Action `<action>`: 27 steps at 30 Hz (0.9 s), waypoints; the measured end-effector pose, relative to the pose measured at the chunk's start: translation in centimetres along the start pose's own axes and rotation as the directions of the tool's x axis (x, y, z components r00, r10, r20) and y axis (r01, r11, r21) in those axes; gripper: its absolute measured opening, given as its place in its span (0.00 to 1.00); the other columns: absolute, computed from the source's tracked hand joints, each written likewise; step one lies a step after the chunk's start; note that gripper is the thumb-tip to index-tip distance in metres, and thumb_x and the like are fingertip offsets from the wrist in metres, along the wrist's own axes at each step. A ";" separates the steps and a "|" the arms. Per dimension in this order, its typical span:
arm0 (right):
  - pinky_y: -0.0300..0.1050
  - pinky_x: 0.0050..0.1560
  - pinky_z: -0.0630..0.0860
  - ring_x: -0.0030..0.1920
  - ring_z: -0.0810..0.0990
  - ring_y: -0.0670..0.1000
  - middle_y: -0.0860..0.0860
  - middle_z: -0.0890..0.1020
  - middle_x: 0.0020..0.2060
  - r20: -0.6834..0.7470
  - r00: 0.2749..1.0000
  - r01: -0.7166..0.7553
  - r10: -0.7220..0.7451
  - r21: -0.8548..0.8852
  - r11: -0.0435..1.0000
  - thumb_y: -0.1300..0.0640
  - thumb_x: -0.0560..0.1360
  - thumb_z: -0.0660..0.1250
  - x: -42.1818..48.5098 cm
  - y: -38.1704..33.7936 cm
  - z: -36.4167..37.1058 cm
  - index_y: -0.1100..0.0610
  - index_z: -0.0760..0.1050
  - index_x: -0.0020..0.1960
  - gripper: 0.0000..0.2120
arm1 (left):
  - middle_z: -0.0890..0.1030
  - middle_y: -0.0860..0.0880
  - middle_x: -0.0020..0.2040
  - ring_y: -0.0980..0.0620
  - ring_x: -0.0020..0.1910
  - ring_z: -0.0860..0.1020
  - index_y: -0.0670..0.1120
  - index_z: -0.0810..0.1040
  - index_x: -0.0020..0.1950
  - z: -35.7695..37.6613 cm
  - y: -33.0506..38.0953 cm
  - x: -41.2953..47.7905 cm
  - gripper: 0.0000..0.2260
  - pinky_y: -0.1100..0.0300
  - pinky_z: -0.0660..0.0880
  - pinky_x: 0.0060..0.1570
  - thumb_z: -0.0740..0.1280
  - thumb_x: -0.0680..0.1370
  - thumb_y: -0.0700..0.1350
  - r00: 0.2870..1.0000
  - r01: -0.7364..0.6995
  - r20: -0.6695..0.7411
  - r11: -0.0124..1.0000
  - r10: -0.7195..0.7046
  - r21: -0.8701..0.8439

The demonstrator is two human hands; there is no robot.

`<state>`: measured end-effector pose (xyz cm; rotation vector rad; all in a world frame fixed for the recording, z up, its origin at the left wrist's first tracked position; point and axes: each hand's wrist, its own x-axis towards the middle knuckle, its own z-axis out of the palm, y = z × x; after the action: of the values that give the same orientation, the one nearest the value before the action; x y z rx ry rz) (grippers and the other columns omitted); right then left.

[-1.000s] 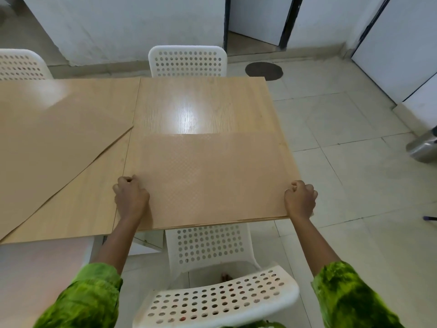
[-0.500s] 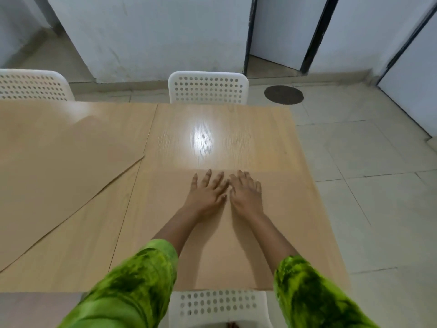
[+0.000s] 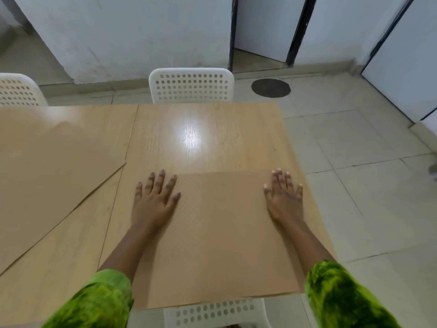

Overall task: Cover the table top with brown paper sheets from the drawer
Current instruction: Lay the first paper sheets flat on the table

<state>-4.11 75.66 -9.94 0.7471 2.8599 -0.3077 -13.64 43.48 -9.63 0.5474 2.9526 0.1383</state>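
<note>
Near edge: brown paper sheet [image 3: 222, 235] lies flat on right table section, near border flush with table edge above white chair [image 3: 217, 313]. Your left hand [image 3: 155, 202] spread flat, palm down, on sheet's left margin; right hand [image 3: 285, 200] spread flat on right margin. Nothing pinched. Sheet's far border runs side to side at your fingertips. Beyond it: bare table top [image 3: 201, 138], straight ahead, both hands equally near. Likely next sheet goes there. Far left: second sheet [image 3: 47, 171] lies skewed.

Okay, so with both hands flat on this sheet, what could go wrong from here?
The brown paper sheet reaches right to the table's near edge, so a push from the left hand or right hand could slide it off. The far half is bare, and the other sheet lies skewed, risking gaps.
</note>
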 end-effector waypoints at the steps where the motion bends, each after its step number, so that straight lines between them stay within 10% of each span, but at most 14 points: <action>1: 0.57 0.74 0.39 0.77 0.40 0.48 0.48 0.43 0.77 0.013 1.000 0.001 -0.001 0.001 1.000 0.44 0.80 0.41 0.1 0.0 -0.1 0.52 0.40 0.77 0.28 | 0.42 0.53 0.78 0.50 0.77 0.40 0.60 0.40 0.74 -0.1 0.0 0.0 0.31 0.47 0.39 0.74 0.33 0.72 0.66 1.000 0.003 0.018 1.000 -0.003 0.008; 12: 0.51 0.71 0.27 0.70 0.28 0.50 0.53 0.38 0.76 0.077 0.940 0.323 -0.331 0.100 0.941 0.45 0.74 0.34 -15.5 -8.3 2.7 0.56 0.37 0.76 0.32 | 0.36 0.56 0.75 0.56 0.74 0.33 0.56 0.39 0.74 1.8 9.0 -11.2 0.28 0.49 0.33 0.71 0.33 0.75 0.62 0.995 -0.100 0.015 0.984 0.103 -0.149; 27: 0.55 0.74 0.40 0.77 0.43 0.50 0.51 0.46 0.77 -0.033 0.999 0.004 -0.004 0.000 1.000 0.39 0.73 0.33 -12.9 3.4 2.4 0.55 0.43 0.77 0.36 | 0.42 0.51 0.78 0.51 0.77 0.40 0.57 0.41 0.75 1.4 1.3 -12.0 0.28 0.49 0.41 0.75 0.37 0.76 0.63 0.997 0.071 -0.027 0.996 -0.073 -0.057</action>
<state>8.93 72.02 -10.03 0.7543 2.8924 -0.2992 -1.88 40.42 -9.42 0.4343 2.9815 0.2222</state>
